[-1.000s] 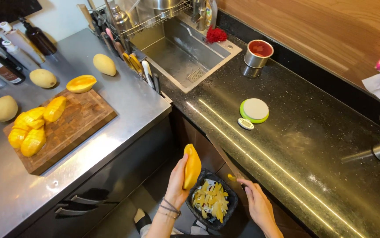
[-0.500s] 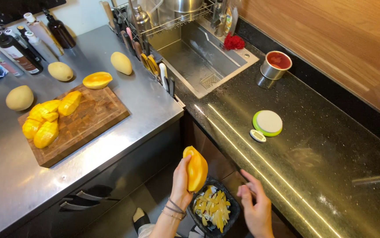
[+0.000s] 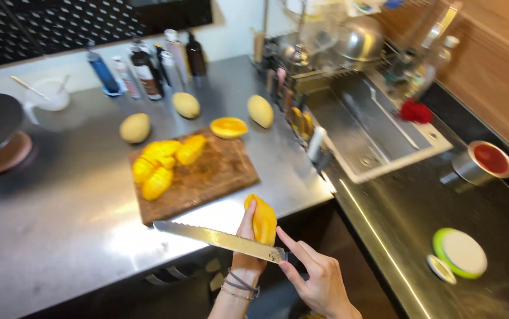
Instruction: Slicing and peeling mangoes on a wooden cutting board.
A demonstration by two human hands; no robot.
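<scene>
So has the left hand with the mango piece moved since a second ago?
Yes. The left hand has lifted the mango piece from over the floor bin up toward the steel counter edge.

Steel worktop [image 3: 59, 236] on the left, brushed, with soft glare patches from overhead light. It meets a dark speckled stone counter [image 3: 408, 207] on the right at a corner; a thin bright light strip reflects diagonally across the stone. Steel sink [image 3: 372, 136] sits sunk in at the junction, with a dish rack [image 3: 331, 53] behind it, blurred. White wall [image 3: 236, 29] at the back, with a dark perforated panel [image 3: 47, 29] above it. Wood-panelled wall [image 3: 496, 65] on the right. Dark cabinet front below the worktop edge; floor mostly in shadow.
</scene>
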